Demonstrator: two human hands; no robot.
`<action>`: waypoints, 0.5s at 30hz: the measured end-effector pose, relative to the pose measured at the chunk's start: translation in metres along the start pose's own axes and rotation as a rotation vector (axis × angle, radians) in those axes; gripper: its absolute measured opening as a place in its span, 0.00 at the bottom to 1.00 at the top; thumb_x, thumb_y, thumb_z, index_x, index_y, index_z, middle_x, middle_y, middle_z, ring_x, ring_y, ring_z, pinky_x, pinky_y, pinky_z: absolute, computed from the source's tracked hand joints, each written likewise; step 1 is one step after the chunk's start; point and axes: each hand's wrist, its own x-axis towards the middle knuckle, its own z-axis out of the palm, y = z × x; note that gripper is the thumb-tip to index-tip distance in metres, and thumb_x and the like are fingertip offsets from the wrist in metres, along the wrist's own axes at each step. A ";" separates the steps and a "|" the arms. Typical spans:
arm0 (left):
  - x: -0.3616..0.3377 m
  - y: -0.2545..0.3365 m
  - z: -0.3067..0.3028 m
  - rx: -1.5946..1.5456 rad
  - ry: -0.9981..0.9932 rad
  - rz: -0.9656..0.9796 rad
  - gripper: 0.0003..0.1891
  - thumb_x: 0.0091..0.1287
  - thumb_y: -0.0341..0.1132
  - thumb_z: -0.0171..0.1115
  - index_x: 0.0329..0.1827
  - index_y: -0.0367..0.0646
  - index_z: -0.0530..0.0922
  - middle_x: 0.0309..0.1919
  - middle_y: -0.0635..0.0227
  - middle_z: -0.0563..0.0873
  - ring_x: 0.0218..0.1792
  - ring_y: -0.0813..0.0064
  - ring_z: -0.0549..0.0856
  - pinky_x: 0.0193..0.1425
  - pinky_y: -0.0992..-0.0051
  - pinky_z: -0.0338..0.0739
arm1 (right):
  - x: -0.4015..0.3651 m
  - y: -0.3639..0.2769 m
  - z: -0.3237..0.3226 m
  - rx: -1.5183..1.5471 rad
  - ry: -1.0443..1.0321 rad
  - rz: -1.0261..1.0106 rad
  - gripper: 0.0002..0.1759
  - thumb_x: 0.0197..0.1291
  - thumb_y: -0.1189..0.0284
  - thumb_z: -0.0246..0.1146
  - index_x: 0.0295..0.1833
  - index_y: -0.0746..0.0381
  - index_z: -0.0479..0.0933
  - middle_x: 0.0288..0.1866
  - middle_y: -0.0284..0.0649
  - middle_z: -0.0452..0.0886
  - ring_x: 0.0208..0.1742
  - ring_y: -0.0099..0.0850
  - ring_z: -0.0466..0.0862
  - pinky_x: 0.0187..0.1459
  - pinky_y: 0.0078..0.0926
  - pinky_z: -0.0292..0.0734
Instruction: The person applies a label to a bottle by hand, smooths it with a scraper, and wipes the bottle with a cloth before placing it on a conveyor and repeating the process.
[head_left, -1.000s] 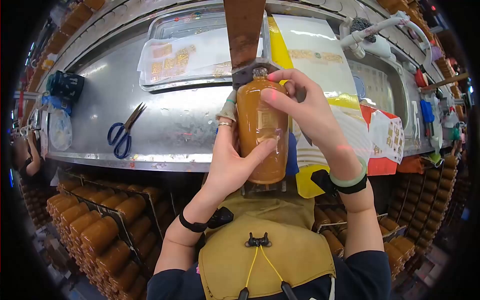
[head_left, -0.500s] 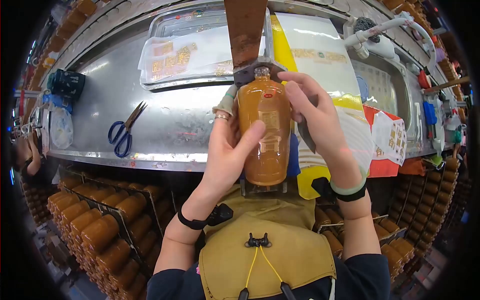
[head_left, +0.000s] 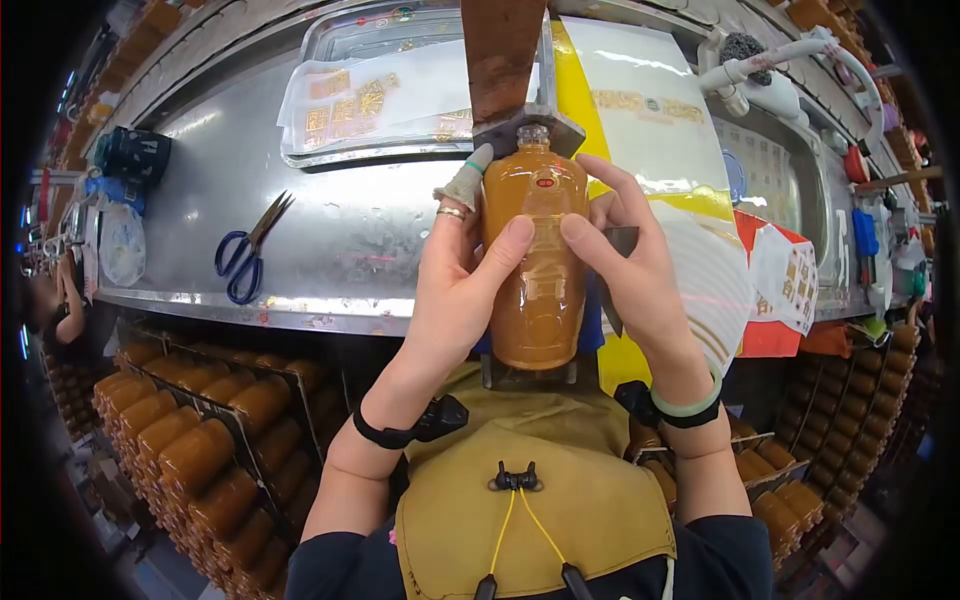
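Observation:
A glossy brown bottle with a clear neck and a small red oval mark lies in a stand, its neck pointing away from me. Gold lettering, partly blurred by shine, runs down its front. My left hand wraps its left side, the thumb pressing the front; a pale cover sits on one finger. My right hand grips the opposite side, with its thumb close to the left one. A dark flat piece shows beneath my right palm; how it is held is partly hidden.
Blue-handled scissors lie on the metal bench at left. Behind is a tray with gold-printed sheets. A brown upright post stands beyond the bottle. At right are a sink and a white hose. Racked brown bottles fill below.
My right thumb has come down from the bottle's shoulder onto its front. The left thumb has slid slightly up, so both thumbs now press near each other over the lettering.

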 end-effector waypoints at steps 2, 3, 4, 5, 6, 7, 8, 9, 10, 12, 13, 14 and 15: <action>0.000 0.001 -0.001 0.016 -0.015 0.000 0.34 0.79 0.29 0.59 0.84 0.35 0.54 0.73 0.56 0.71 0.72 0.70 0.74 0.76 0.68 0.70 | 0.000 0.000 -0.001 -0.003 -0.001 0.000 0.36 0.66 0.74 0.72 0.76 0.65 0.65 0.38 0.28 0.75 0.41 0.17 0.76 0.44 0.17 0.71; 0.000 0.001 0.000 0.015 -0.016 -0.002 0.34 0.79 0.29 0.59 0.84 0.35 0.54 0.73 0.56 0.71 0.72 0.70 0.74 0.76 0.68 0.70 | 0.000 0.000 -0.001 -0.007 -0.003 -0.001 0.36 0.66 0.74 0.72 0.76 0.65 0.65 0.38 0.28 0.75 0.41 0.16 0.76 0.44 0.16 0.71; 0.000 0.000 0.000 0.001 -0.010 -0.006 0.34 0.79 0.29 0.59 0.84 0.35 0.54 0.73 0.56 0.71 0.72 0.70 0.74 0.76 0.68 0.70 | 0.000 0.000 -0.001 -0.007 -0.002 0.001 0.36 0.66 0.74 0.72 0.76 0.65 0.65 0.38 0.28 0.75 0.41 0.16 0.76 0.44 0.16 0.71; 0.000 0.000 0.000 -0.013 -0.004 -0.010 0.35 0.79 0.29 0.59 0.84 0.35 0.54 0.73 0.56 0.71 0.72 0.70 0.74 0.76 0.68 0.70 | 0.000 0.000 -0.002 -0.005 0.000 0.002 0.36 0.66 0.74 0.72 0.76 0.66 0.66 0.38 0.28 0.75 0.40 0.16 0.76 0.44 0.16 0.71; 0.000 0.000 0.000 -0.013 -0.004 -0.012 0.35 0.79 0.29 0.59 0.84 0.35 0.54 0.73 0.56 0.71 0.72 0.70 0.74 0.76 0.68 0.70 | 0.000 0.000 -0.003 -0.004 0.002 0.003 0.36 0.66 0.74 0.72 0.76 0.66 0.66 0.37 0.27 0.75 0.40 0.16 0.76 0.44 0.16 0.71; 0.001 0.001 -0.001 -0.067 0.003 -0.022 0.35 0.79 0.29 0.59 0.84 0.35 0.54 0.73 0.56 0.71 0.72 0.70 0.74 0.76 0.68 0.70 | 0.000 -0.002 -0.003 -0.004 0.002 0.005 0.36 0.66 0.74 0.72 0.76 0.66 0.66 0.37 0.27 0.75 0.40 0.16 0.76 0.44 0.16 0.71; 0.001 0.001 -0.001 -0.121 0.010 -0.033 0.35 0.79 0.30 0.59 0.84 0.35 0.53 0.73 0.56 0.71 0.72 0.70 0.73 0.76 0.68 0.70 | 0.000 -0.005 -0.003 0.058 0.001 0.043 0.36 0.66 0.74 0.72 0.76 0.66 0.66 0.37 0.27 0.74 0.40 0.16 0.76 0.43 0.16 0.71; 0.000 0.000 -0.002 -0.121 0.010 -0.035 0.35 0.79 0.30 0.59 0.84 0.35 0.53 0.73 0.56 0.71 0.72 0.70 0.73 0.76 0.68 0.70 | 0.000 -0.007 -0.003 0.119 0.000 0.080 0.36 0.66 0.74 0.72 0.76 0.66 0.67 0.38 0.27 0.74 0.40 0.16 0.75 0.43 0.16 0.70; 0.000 0.000 -0.002 -0.105 0.002 -0.022 0.35 0.79 0.30 0.59 0.84 0.35 0.53 0.74 0.56 0.71 0.72 0.70 0.73 0.76 0.68 0.70 | 0.000 -0.004 -0.003 0.120 0.001 0.081 0.36 0.66 0.74 0.72 0.76 0.66 0.67 0.38 0.27 0.74 0.40 0.16 0.75 0.43 0.16 0.70; 0.000 -0.002 -0.003 -0.089 -0.006 -0.010 0.35 0.79 0.30 0.60 0.84 0.35 0.53 0.74 0.55 0.71 0.72 0.70 0.73 0.76 0.68 0.69 | -0.001 0.004 -0.003 0.051 -0.002 0.013 0.36 0.65 0.75 0.72 0.76 0.65 0.67 0.38 0.27 0.73 0.40 0.16 0.74 0.43 0.16 0.70; -0.001 -0.004 -0.003 -0.051 -0.010 -0.007 0.36 0.79 0.30 0.60 0.84 0.34 0.52 0.74 0.55 0.71 0.72 0.70 0.73 0.76 0.68 0.69 | -0.001 0.004 -0.003 0.052 -0.002 0.013 0.36 0.65 0.75 0.72 0.76 0.65 0.67 0.38 0.27 0.73 0.40 0.16 0.74 0.43 0.16 0.70; 0.000 -0.004 -0.003 -0.012 -0.014 -0.002 0.36 0.79 0.30 0.60 0.84 0.34 0.52 0.74 0.55 0.71 0.72 0.70 0.73 0.77 0.68 0.69 | -0.001 0.003 -0.002 0.021 0.001 0.004 0.36 0.65 0.75 0.72 0.76 0.65 0.67 0.38 0.26 0.73 0.40 0.16 0.74 0.43 0.16 0.70; 0.000 -0.003 -0.002 -0.011 -0.015 0.000 0.36 0.79 0.30 0.60 0.84 0.34 0.52 0.74 0.55 0.71 0.72 0.70 0.73 0.77 0.68 0.69 | -0.001 0.003 -0.002 -0.010 0.004 -0.006 0.36 0.65 0.75 0.72 0.76 0.65 0.67 0.38 0.26 0.72 0.40 0.16 0.74 0.43 0.16 0.70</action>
